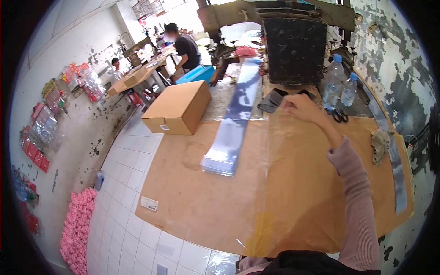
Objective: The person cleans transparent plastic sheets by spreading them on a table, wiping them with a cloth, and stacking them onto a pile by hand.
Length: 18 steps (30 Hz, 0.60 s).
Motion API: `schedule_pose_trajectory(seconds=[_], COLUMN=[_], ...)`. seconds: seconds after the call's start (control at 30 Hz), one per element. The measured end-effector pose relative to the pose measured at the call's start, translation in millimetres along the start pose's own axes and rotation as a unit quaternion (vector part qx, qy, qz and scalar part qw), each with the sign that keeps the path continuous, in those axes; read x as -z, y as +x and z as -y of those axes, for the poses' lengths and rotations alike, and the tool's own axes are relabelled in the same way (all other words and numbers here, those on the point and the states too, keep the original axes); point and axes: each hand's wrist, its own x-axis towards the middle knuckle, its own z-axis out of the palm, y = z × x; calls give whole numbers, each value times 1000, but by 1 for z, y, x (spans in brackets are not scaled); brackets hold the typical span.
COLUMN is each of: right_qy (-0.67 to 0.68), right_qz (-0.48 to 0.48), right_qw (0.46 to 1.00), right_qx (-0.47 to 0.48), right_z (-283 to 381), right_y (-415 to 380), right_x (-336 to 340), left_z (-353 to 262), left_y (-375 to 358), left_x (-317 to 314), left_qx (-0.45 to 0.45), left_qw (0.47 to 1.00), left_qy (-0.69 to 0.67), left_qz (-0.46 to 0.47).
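My right hand (302, 109) reaches over the far part of the table, its fingers bent and drawn together. Whatever they hold, if anything, is too small to make out. Just left of the fingertips lies a dark, flat, phone-like object (270, 102); a second dark item is partly hidden behind the hand. A long stack of clear plastic strips (229, 133) stretches from the press toward the table's middle. Black-handled scissors (340, 115) rest right of my wrist. My left hand is out of view; only a bit of sleeve shows at the bottom edge.
A closed cardboard box (176, 107) stands at the table's left edge. Behind is a press with a black plate (295, 50). Two water bottles (333, 85), a rag (380, 145) and another strip (396, 176) lie along the right. A person (187, 50) sits farther back.
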Motion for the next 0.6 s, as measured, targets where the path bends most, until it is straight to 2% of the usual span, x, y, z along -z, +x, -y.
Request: schedule_pose_trajectory(seconds=[0.1,0.17,0.23,0.27,0.33,0.37,0.4,0.47,0.5,0.6], right_qy=[-136,-176,-290,-342,-311,-328,-275,-103,-112,-144], right_qz=[-87,-85,-249,-331,-212,-70,95,210,210,201], right_qw=[987,978,924,879,926,942,955,972,971,969], right_qx=[15,-74,-31,-11,14,23,50,1,-2,-21], right_z=[15,13,14,17,42,63,74,99,95,80], right_y=[77,134,153,161,148,129,112,68,60,49], right_x=[-41,-67,-116,-136,-174,-181,-188,-184,-187,-189], left_z=[4,14,35,48,79,92,105,114,117,116], left_y=[1,4,9,10,11,10,10,11,10,11], left_x=[-9,-21,-35,-41,-57,-75,-93,-94,-94,-96], left_qx=[-8,0,19,35,71,88,101,102,102,73], left_qw=[1000,1000,1000,999,995,988,977,985,988,988], left_qy=[4,6,10,14,39,88,137,98,81,24], left_qz=[9,15,22,26,52,89,129,97,78,137])
